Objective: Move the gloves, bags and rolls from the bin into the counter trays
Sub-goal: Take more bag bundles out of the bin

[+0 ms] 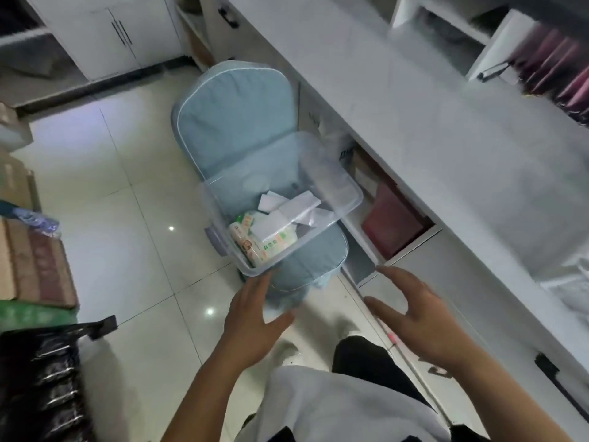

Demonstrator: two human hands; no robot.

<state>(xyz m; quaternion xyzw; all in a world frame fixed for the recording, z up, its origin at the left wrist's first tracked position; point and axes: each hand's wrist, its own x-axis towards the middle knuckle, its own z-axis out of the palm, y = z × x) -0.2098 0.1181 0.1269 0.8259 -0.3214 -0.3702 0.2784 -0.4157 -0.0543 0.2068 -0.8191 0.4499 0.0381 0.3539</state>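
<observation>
A clear plastic bin (345, 199) rests on a pale blue cushioned chair (229, 122) beside the counter. Inside lie white folded packets (288, 202) and green-and-white printed packs (255, 242). My left hand (255, 317) is spread just below the bin's near corner, fingertips at its rim, holding nothing. My right hand (411, 314) hovers open to the right of the chair, apart from the bin. On the white counter (414, 106), trays show only as blurred shapes at the far right (564, 282).
An open shelf under the counter holds a dark red box (392, 221). Cardboard boxes (35, 266) and a black plastic bag (41, 378) stand on the left. White cabinets (118, 33) line the far wall. Glossy floor tiles (127, 234) lie between.
</observation>
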